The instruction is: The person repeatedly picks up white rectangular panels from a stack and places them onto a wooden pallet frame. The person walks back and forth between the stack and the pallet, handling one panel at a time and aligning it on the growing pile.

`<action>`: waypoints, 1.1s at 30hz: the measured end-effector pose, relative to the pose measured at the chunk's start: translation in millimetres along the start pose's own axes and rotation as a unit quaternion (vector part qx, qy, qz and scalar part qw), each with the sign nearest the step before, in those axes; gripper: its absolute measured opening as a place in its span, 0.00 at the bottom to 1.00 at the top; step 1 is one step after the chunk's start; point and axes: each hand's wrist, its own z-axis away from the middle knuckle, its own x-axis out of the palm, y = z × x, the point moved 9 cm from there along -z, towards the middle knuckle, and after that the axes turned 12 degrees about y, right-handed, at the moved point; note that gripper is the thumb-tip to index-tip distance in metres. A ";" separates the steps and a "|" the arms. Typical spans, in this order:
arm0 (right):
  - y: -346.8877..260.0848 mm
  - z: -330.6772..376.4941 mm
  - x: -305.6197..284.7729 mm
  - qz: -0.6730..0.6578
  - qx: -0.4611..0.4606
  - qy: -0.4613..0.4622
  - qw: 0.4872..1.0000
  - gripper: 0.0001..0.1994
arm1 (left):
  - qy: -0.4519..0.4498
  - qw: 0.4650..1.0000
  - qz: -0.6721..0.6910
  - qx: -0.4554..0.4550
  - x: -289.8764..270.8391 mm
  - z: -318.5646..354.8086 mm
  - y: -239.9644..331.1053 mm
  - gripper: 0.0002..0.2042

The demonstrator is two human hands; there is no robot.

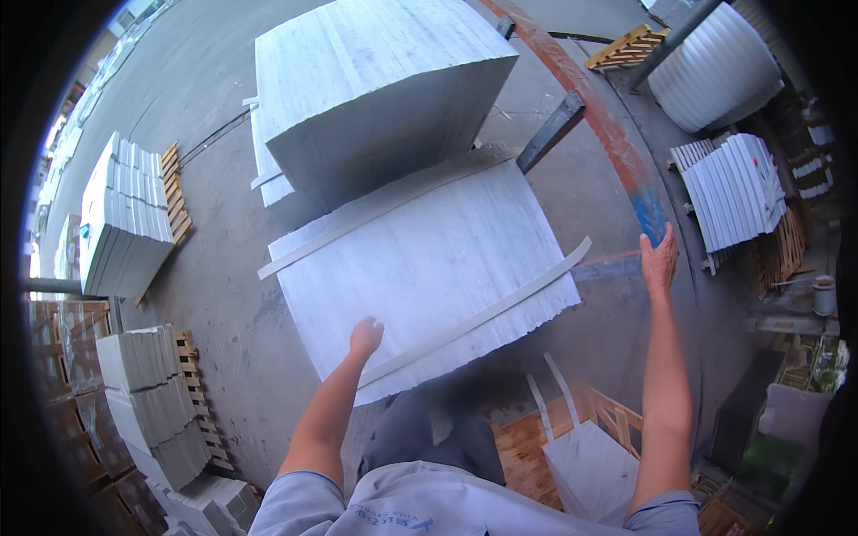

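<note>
A white, grey-streaked stone slab (429, 259) with rough edges lies in front of me. Two pale flat strips cross it, a far strip (375, 223) and a near strip (483, 319). Over the slab's near left part is my left hand (366, 337), its fingers curled into a fist; nothing shows in it. Reaching out to the right, my right hand (659, 261) has its thumb and fingers around the blue-painted end of a long red metal beam (585, 89), which curves away toward the far side. The fingers are partly hidden behind the beam's end.
A large white stone block (384, 80) stands just beyond the slab. Beside it rises a grey metal post (550, 132). Stacked slabs (125, 223) and more stacks (152, 393) stand at left, slabs on a pallet (731, 192) at right. A crate (523, 447) sits near my legs.
</note>
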 end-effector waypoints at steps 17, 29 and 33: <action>4.7 -57.6 83.4 0.140 -0.078 -0.080 0.984 0.40 | 0.106 0.989 -0.099 0.002 -13.8 -266.8 27.9 0.30; -8.5 -60.6 78.5 0.145 -0.082 -0.067 0.984 0.39 | 0.072 0.964 -0.219 0.133 11.4 -262.8 69.2 0.07; -11.1 -61.5 74.8 0.137 -0.090 -0.055 0.985 0.39 | 0.062 0.967 -0.133 0.206 20.7 -192.0 96.5 0.08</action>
